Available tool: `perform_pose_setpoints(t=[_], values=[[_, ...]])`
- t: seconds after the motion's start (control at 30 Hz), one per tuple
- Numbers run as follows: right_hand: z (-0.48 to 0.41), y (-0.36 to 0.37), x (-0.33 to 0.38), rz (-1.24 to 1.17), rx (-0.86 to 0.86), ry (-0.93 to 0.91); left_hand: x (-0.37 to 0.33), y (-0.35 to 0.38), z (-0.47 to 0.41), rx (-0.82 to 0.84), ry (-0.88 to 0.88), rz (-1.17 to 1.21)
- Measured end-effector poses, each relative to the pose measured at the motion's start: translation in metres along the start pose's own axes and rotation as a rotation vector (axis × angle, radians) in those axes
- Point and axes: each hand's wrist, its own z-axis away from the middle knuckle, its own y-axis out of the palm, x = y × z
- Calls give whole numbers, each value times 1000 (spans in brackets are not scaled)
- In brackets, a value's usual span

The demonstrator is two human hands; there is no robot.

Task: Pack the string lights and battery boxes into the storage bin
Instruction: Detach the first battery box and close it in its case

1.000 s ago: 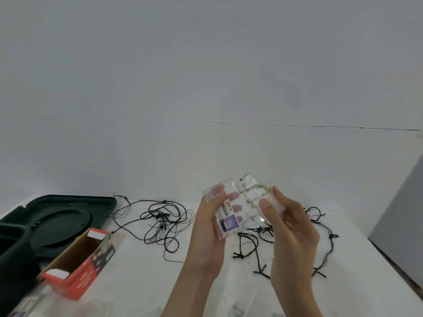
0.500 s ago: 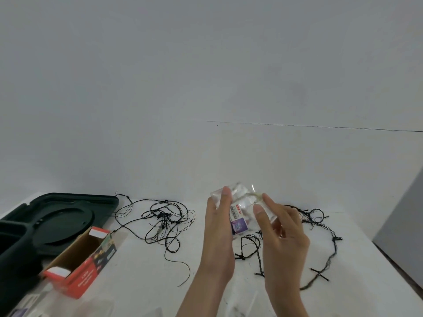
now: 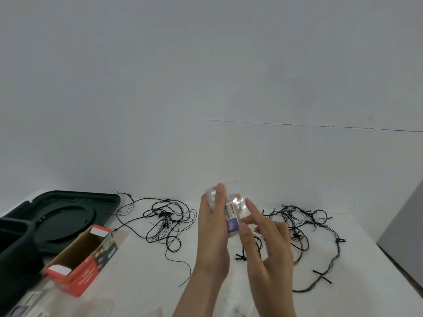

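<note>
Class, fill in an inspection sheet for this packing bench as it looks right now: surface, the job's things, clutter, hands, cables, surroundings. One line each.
Surface: white table, bare patches between items.
Job's things: clear packet with a printed label held above the table; dark storage bin at the left edge, its lid lying flat beside it.
Clutter: open red carton on its side; small packets at the bottom left corner, blurred.
Hands: left hand grips the packet; right hand touches it with its fingertips.
Cables: black string lights tangled loose at centre; second tangle at right.
Surroundings: plain grey wall.
</note>
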Motion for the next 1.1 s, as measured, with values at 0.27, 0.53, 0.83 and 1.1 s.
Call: perform_pose_setpoints(t=[0.27,0.53,0.83,1.1], values=[[-12,-6,-3,180,-12,-72,-3,0,3,48,-19,-36],[-18,-9,4,31,90,58,-5,-2,0,82,-40,-5],[-33,-26,-2,-206,29,255,-10,-9,-3,51,-12,-10],[-31,-16,-4,187,-84,-278,-11,-5,-4,-28,-15,-24]])
